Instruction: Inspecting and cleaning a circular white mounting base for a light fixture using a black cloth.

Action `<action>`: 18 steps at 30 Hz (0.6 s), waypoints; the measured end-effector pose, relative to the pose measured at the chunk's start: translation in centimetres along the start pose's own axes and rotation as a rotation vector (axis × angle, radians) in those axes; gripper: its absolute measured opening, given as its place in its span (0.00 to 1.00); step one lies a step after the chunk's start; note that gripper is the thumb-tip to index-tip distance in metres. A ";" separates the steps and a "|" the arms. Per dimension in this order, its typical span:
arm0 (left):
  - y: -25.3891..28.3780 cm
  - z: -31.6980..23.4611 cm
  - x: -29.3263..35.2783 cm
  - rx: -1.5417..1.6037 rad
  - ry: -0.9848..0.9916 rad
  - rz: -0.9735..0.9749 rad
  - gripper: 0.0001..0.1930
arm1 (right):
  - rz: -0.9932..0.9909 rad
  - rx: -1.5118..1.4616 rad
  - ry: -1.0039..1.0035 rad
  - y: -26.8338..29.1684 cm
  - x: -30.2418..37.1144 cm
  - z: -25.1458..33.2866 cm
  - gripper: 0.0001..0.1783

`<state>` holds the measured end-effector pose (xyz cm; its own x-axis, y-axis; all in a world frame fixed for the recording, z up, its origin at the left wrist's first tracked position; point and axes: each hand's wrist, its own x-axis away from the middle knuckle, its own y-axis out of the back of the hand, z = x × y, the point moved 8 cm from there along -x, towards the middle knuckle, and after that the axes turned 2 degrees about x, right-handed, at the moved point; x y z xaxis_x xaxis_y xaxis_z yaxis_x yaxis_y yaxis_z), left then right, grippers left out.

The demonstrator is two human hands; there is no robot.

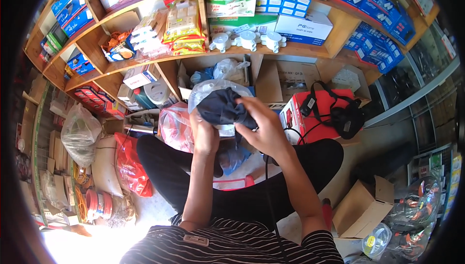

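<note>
A dark navy cloth point(219, 106) is bunched up between my two hands, above my lap. My right hand point(264, 127) pinches its right side, thumb and fingers closed on the fabric. From the left and below, my left hand point(205, 134) supports the cloth, its fingers mostly hidden behind the folds. A clear plastic bag point(202, 88) shows just beyond the cloth. Something whitish shows beneath the cloth, too covered to name.
Wooden shelves point(145, 65) with boxes and white round fittings point(248, 40) rise ahead. A red box point(317, 113) with a black strap stands right of my hands. Left are a red plastic bag point(131, 164) and a sack point(106, 162); an open carton point(356, 210) sits lower right.
</note>
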<state>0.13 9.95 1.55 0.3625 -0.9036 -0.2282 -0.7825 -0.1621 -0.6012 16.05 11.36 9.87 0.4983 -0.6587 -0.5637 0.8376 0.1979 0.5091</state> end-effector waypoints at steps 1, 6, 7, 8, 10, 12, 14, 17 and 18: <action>0.2 -0.1 -0.1 0.015 -0.017 0.020 0.20 | 0.011 -0.020 -0.008 0.1 0.1 -0.2 0.26; 4.7 0.2 0.2 0.261 0.018 -0.155 0.18 | -0.068 -0.240 -0.046 0.4 0.6 -0.2 0.22; 4.8 -0.5 0.2 0.201 0.066 -0.160 0.17 | -0.114 -0.285 -0.061 0.8 0.7 -0.1 0.19; 5.0 -1.1 0.1 0.139 0.107 -0.166 0.17 | -0.126 -0.266 -0.056 1.1 1.0 -0.2 0.19; 7.0 -0.4 -0.4 0.219 0.139 -0.034 0.14 | -0.428 -0.585 -0.287 3.0 2.3 -2.9 0.16; 4.6 -1.3 -0.2 0.179 0.218 -0.278 0.12 | -0.437 -0.701 -0.265 4.0 2.2 -3.8 0.22; 2.4 -1.2 -0.5 0.186 0.182 -0.330 0.15 | -0.175 -0.531 -0.292 2.7 1.9 -2.8 0.27; 3.5 3.1 0.3 0.307 0.064 -0.063 0.17 | -0.008 -0.210 0.018 -1.8 0.9 0.5 0.36; 2.9 3.1 0.7 0.366 0.049 0.071 0.22 | -0.047 -0.255 -0.038 -2.7 1.5 0.5 0.38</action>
<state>-0.35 10.10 -2.72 0.2824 -0.9268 -0.2475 -0.5691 0.0458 -0.8210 14.40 9.50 7.98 0.4532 -0.6970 -0.5557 0.8912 0.3402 0.3001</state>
